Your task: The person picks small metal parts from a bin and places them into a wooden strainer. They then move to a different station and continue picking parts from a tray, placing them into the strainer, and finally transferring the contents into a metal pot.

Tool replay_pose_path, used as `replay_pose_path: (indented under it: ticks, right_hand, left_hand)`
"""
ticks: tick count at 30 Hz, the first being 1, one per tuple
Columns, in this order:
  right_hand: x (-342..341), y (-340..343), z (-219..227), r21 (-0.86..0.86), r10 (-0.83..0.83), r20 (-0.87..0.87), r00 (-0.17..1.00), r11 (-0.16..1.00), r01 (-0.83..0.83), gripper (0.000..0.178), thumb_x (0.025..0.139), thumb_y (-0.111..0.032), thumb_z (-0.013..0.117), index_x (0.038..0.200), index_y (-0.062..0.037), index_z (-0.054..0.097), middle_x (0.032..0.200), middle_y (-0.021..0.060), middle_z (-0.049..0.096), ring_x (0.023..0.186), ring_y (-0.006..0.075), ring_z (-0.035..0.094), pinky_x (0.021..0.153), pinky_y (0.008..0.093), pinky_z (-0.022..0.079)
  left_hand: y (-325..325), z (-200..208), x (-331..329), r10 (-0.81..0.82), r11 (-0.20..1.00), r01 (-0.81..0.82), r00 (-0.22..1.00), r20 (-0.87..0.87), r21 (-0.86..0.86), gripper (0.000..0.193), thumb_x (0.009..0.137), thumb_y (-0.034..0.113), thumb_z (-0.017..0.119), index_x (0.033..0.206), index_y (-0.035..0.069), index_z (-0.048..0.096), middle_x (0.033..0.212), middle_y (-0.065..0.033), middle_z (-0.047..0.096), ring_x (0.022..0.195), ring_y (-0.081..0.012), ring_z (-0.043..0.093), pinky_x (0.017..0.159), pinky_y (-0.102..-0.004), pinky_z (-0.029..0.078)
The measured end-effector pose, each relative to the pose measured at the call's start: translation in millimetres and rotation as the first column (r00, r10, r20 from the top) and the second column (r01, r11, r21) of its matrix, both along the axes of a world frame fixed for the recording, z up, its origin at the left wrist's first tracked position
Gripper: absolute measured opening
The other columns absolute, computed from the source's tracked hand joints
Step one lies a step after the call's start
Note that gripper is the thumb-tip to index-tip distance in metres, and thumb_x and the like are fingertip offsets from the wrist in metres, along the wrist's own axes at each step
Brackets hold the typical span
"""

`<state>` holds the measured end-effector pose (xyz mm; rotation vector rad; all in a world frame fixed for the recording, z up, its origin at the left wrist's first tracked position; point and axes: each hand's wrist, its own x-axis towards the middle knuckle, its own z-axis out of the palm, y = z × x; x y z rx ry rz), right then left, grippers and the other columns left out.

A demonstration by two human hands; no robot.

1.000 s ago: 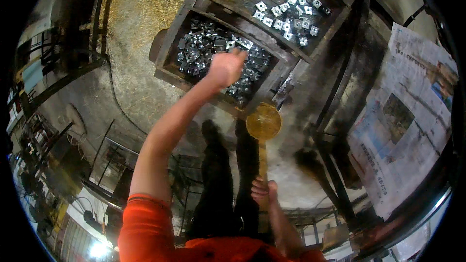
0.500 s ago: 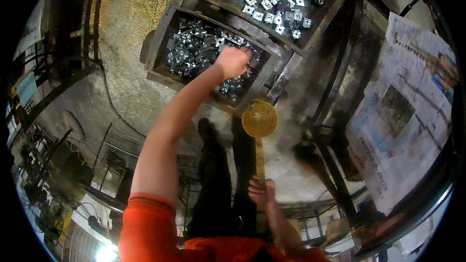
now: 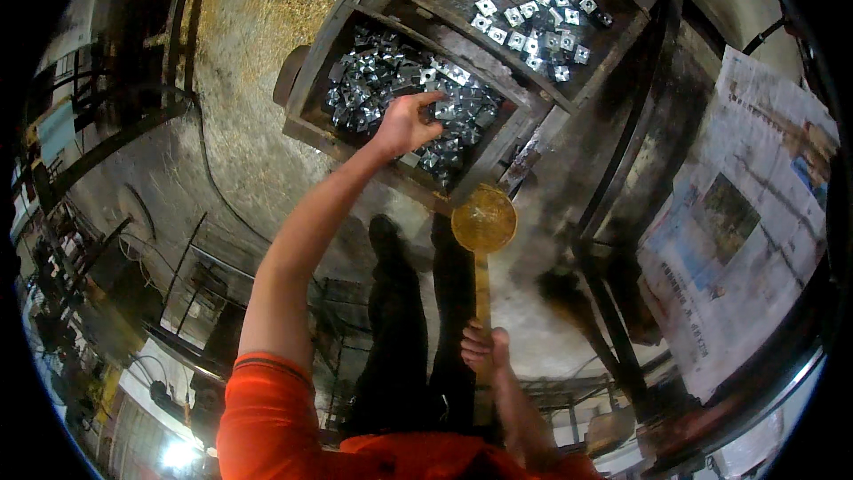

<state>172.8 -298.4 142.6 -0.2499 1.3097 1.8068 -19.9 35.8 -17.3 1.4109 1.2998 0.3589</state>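
Note:
My left hand (image 3: 410,124) is over the near compartment (image 3: 315,117) of a worn box, just above a heap of small shiny metal clips (image 3: 369,80). Its index finger and thumb are spread apart, and I see nothing held between them; the other fingers are partly hidden. Low in the picture, my right hand (image 3: 484,344) is wrapped round the straight handle of a yellow round-headed tool (image 3: 484,219). The tool's flat disc hangs by the box's near corner, above my legs.
The far compartment (image 3: 458,4) holds several square metal pieces with holes (image 3: 533,27), loosely scattered. Dark metal framing (image 3: 635,116) runs to the right of the box, with a printed paper sheet (image 3: 737,222) beyond. Golden shavings (image 3: 258,9) lie on the floor at the far left.
My left hand has drawn back leftward over the clips, and its thumb and index finger have spread. The whole view has shifted slightly. My right hand keeps its hold on the yellow tool.

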Motion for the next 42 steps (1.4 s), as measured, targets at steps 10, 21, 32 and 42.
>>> replay_pose_path:
  ticks: [10,21,32,42]
  right_hand:
    - [-8,-17,-20,0.160,-0.241,-0.192,0.951,0.949,0.272,0.021,0.083,-0.016,0.049,0.098,-0.0028,0.044,0.075,0.0040,0.037,0.061,0.0139,0.040,0.057,0.0298,0.036]
    - [8,-12,-10,0.060,-0.127,-0.107,0.986,0.989,0.134,0.019,0.081,-0.017,0.052,0.092,-0.0049,0.044,0.072,0.0022,0.034,0.058,0.0116,0.036,0.054,0.0275,0.033]
    - [19,-12,-11,0.041,-0.056,-0.113,0.992,0.997,0.061,0.018,0.081,-0.019,0.051,0.092,-0.0058,0.045,0.071,0.0018,0.035,0.056,0.0108,0.037,0.050,0.0257,0.033]
    - [18,-21,-21,0.186,-0.195,-0.150,0.969,0.957,0.222,0.020,0.083,-0.020,0.048,0.097,-0.0051,0.045,0.071,0.0019,0.036,0.056,0.0104,0.038,0.051,0.0260,0.034]
  left_hand:
    - [-13,1,6,-0.303,0.894,0.384,0.897,-0.321,0.230,0.040,0.065,0.011,0.060,0.105,0.006,0.057,0.072,-0.0121,0.060,0.065,-0.0263,0.057,0.059,-0.0370,0.046]
    - [-29,-5,31,-0.563,0.721,0.682,0.678,-0.473,0.119,0.018,0.066,0.014,0.056,0.083,0.007,0.058,0.071,-0.0136,0.060,0.068,-0.0322,0.059,0.059,-0.0438,0.047]
    - [-7,-31,105,-0.365,0.887,0.461,0.703,-0.610,-0.001,0.015,0.069,0.020,0.060,0.068,0.006,0.063,0.072,-0.0136,0.063,0.069,-0.0285,0.062,0.060,-0.0377,0.049]
    - [3,-49,94,-0.243,0.970,0.189,0.808,-0.537,-0.154,0.019,0.066,0.027,0.058,0.076,0.013,0.065,0.082,-0.0107,0.063,0.079,-0.0300,0.060,0.067,-0.0381,0.048]
